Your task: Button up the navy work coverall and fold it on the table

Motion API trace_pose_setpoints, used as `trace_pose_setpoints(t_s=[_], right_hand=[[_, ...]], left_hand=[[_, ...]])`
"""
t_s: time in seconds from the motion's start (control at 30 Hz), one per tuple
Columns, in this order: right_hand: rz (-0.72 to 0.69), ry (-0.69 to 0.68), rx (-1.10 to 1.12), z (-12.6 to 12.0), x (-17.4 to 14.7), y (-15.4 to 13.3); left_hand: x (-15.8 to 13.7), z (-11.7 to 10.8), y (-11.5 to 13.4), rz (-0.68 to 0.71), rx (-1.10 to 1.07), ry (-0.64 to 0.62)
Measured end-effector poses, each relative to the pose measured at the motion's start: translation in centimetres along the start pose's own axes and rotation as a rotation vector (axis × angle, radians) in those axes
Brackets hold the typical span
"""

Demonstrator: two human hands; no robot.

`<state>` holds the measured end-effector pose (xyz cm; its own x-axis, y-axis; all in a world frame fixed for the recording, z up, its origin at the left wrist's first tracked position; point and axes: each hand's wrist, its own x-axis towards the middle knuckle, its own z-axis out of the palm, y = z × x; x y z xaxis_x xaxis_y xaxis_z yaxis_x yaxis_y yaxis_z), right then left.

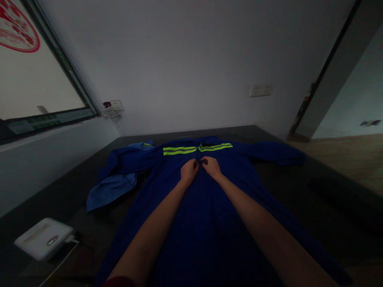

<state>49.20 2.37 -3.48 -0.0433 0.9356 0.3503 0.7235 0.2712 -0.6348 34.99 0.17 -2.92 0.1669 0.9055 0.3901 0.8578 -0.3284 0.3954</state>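
A: State the position of the hands.

B: From where I stand, the left hand (189, 171) and the right hand (211, 166) are side by side, fingertips close. I cannot tell whether they touch each other.

A: What do they grip?

B: Each is pinched, thumb toward forefinger, on the front opening of the blue garment (194, 231). The exact part held is too small and dark to identify.

A: Why this arrangement?

B: A fingertip hold presumably suits a narrow edge, with one hand per side. The garment lies front up beneath the hands on the dark table (283, 183), which gives both hands access to the opening. Its collar end is beyond them; its lower part runs back beneath the forearms.

A: Describe the garment.

B: Deep blue, lightly creased along the front. A yellow-green reflective band (179, 150) with a grey centre line crosses the chest just beyond the hands, divided at the middle. The sleeves extend to either side; the left one is bent.

A: List the outlying items.

B: Left of the hands, lighter blue cloth (112, 189) shows beside and below the left sleeve. Farther left and nearer the person: a white box (44, 237) with a cable (64, 259). Beyond the hands, to the right: a wall socket (261, 90).
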Motion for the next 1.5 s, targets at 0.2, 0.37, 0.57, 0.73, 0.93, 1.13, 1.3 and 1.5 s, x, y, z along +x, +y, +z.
trace_pose_setpoints(t_s=[0.2, 0.37, 0.57, 0.73, 0.93, 1.13, 1.3, 1.5], right_hand=[[-0.022, -0.073, 0.076, 0.5, 0.3, 0.1], [-0.017, -0.138, 0.208, 0.6, 1.0, 0.5], [0.036, -0.205, 0.345, 0.7, 1.5, 1.0], [-0.012, -0.163, 0.377, 0.7, 1.5, 1.3], [-0.09, -0.114, 0.326, 0.5, 1.8, 1.6], [-0.146, -0.051, 0.206, 0.4, 1.4, 1.4], [-0.15, -0.024, 0.11, 0.6, 1.0, 0.8], [-0.168, -0.013, 0.048, 1.0, 0.6, 0.5]], left_hand=[[0.1, 0.2, -0.2, -0.016, -0.028, -0.007], [0.2, 0.6, -0.7, -0.061, -0.093, 0.004], [0.6, 0.9, -1.0, -0.087, -0.2, 0.039], [0.9, 1.1, -1.6, -0.054, -0.3, 0.062], [1.2, 1.5, -2.3, -0.06, -0.393, 0.078], [1.1, 1.3, -2.3, -0.085, -0.437, 0.062], [0.9, 0.7, -1.8, -0.103, -0.446, 0.053], [1.0, 1.0, -1.6, -0.15, -0.439, 0.095]])
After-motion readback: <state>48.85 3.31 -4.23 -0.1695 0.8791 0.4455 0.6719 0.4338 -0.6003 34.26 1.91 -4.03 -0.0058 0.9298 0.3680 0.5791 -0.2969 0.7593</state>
